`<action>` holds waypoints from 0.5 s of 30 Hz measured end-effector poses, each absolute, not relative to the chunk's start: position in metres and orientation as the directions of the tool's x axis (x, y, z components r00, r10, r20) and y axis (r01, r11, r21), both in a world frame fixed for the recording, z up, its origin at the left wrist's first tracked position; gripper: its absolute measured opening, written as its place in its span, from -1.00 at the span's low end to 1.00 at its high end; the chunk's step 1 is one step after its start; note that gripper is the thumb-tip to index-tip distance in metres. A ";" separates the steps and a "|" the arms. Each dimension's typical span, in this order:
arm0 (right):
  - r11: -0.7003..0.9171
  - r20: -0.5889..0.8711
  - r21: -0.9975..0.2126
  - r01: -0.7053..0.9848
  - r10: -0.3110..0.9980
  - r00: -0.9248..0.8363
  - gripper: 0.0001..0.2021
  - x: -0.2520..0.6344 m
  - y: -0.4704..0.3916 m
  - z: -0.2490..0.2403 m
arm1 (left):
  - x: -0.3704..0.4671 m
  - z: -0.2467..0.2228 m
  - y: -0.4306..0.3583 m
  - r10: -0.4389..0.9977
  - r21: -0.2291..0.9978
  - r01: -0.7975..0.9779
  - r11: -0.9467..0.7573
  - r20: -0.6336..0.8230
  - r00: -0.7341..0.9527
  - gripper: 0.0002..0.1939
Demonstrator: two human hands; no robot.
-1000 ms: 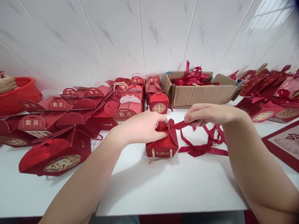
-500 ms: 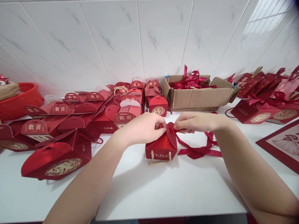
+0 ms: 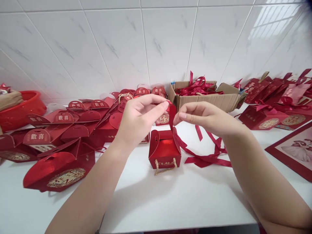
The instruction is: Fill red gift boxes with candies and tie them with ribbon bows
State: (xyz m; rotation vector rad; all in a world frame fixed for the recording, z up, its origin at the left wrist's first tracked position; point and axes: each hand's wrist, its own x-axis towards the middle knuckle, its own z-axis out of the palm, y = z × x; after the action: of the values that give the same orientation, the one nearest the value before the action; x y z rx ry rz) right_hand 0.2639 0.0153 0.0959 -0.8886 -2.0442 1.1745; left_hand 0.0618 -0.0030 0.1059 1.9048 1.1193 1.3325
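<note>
A red gift box (image 3: 165, 149) with a gold cord handle stands on the white table, its curved side flaps raised and apart at the top. Above it my left hand (image 3: 143, 117) pinches the upper part of a dark red ribbon (image 3: 172, 113) between thumb and fingertips. My right hand (image 3: 204, 117) has its thumb and fingers closed at the ribbon's right side, a little lower. From there the ribbon runs down past the box's right flap onto the table. Another red box (image 3: 162, 120) with gold lettering stands behind, partly covered by my left hand.
Many red boxes (image 3: 65, 156) crowd the left side. A cardboard box (image 3: 207, 101) of ribbons stands at the back. More ribbon-tied boxes (image 3: 263, 117) and a picture card (image 3: 297, 149) are at right. At far left, another person's hand (image 3: 11, 100) is over a red basin (image 3: 31, 104).
Both hands have risen from the box top, drawing the ribbon up above it. The flaps, held together before, now stand apart.
</note>
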 end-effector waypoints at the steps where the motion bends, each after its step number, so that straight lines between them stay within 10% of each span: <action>1: 0.376 0.218 -0.905 0.198 0.812 -0.542 -0.69 0.264 0.014 0.096 | 0.060 0.107 -0.004 0.849 0.779 0.349 -0.521 0.516 0.114 -0.86; 15: 0.357 0.329 -0.934 0.015 0.876 -0.352 -0.73 0.248 -0.001 0.096 | 0.052 0.112 -0.019 0.839 0.638 0.562 -0.527 0.498 0.220 -0.84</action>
State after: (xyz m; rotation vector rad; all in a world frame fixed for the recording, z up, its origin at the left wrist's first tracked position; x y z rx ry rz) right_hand 0.2478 -0.0012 0.0958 -0.8046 -1.6691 1.1362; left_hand 0.0516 -0.0189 0.1117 2.1790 1.3075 1.2094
